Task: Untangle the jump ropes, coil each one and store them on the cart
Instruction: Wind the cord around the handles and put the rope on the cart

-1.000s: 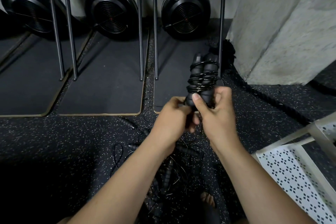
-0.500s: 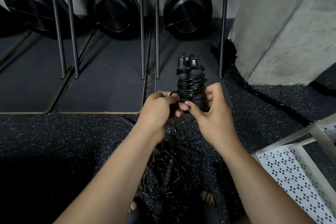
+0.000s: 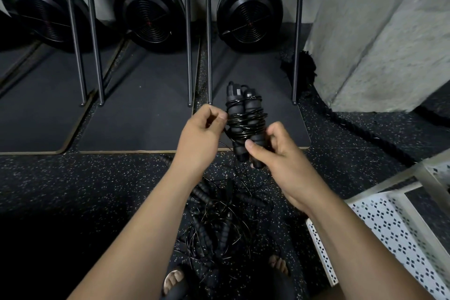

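My right hand (image 3: 280, 161) grips the lower ends of two foam handles set side by side, thumb across the front and fingers curled behind. They belong to the jump rope (image 3: 243, 117), whose thin black cord is wound around them in many turns. I hold it upright in the air above the near edge of a dark mat (image 3: 146, 109). My left hand (image 3: 202, 134) is curled against the left side of the bundle, fingertips pinching a strand of the cord. Below my wrists, the tangle of jump ropes (image 3: 219, 221) lies on the speckled rubber floor (image 3: 73, 190), just ahead of my sandalled feet (image 3: 174, 277). The white perforated cart (image 3: 389, 234) stands close on my right, its corner rail near my right forearm. Open floor spreads to my left. Ahead, thin steel rods (image 3: 208, 31) stand on the mats in front of three round black fan housings (image 3: 249, 12) by the wall. A concrete pillar (image 3: 377, 44) closes the right side, and a thick black battle rope (image 3: 360, 134) runs along the floor past its base.
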